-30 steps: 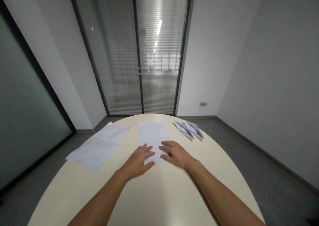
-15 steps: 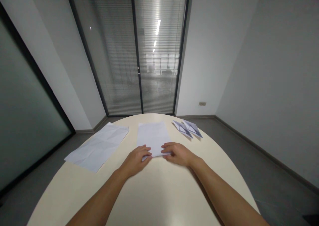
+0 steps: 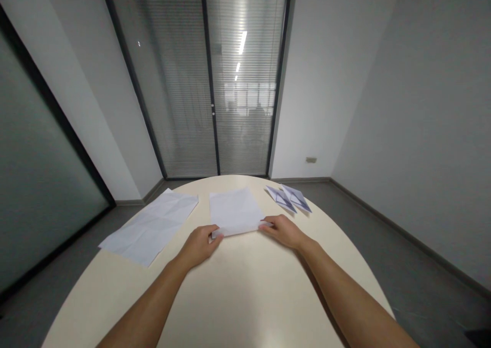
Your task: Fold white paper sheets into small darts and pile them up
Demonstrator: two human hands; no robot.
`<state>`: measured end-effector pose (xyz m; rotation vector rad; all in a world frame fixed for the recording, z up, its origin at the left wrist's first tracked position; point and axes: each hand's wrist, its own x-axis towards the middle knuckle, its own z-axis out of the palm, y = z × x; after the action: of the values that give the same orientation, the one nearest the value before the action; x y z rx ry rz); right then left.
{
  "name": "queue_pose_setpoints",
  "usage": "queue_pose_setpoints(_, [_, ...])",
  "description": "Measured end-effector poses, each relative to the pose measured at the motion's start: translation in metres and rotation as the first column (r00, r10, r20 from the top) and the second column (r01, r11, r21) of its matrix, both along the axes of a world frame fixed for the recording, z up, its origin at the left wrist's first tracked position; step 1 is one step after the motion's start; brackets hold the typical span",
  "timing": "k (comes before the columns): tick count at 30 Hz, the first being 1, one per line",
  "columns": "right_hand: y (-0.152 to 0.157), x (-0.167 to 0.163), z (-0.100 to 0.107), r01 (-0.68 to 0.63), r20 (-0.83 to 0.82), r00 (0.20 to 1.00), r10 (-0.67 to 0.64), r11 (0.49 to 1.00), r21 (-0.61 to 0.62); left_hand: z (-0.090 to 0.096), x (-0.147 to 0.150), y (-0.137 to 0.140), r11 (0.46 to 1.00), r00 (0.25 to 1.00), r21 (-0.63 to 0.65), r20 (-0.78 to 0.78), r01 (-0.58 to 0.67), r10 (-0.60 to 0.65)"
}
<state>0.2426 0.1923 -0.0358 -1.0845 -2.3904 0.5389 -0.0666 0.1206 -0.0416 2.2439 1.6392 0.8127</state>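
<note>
In front of me a white sheet of paper (image 3: pixel 236 210) lies on the table, with a narrow folded strip along its near edge. My left hand (image 3: pixel 201 243) pinches the near left corner between thumb and fingers. At the near right corner, my right hand (image 3: pixel 282 230) grips the same sheet in a pinch. The sheet sits slightly turned, its right side a little farther from me. Parts of both corners are hidden by my fingers.
A larger creased white sheet (image 3: pixel 155 225) lies at the left, reaching over the rim of the round cream table (image 3: pixel 238 297). Two folded paper pieces (image 3: pixel 289 198) rest near the right rim. Beyond stand a glass partition with blinds (image 3: pixel 192 82) and a grey wall.
My hands have moved apart, from lying over the near edge to pinching its two corners. The sheet has turned slightly counterclockwise, and its folded strip shows more.
</note>
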Motion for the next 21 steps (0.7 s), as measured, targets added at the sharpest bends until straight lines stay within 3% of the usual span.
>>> queue_pose_setpoints(7, [0.003, 0.006, -0.008, 0.043, -0.151, 0.987, -0.059, 0.993, -0.110, -0.007, -0.006, 0.007, 0.999, 0.982, -0.021, 0.183, -0.031, 0.034])
queue_pose_setpoints(21, [0.010, -0.002, -0.021, 0.126, -0.269, 0.952, -0.147, 0.988, -0.093, -0.011, -0.002, 0.009, 0.996, 0.926, -0.026, 0.367, -0.090, 0.093])
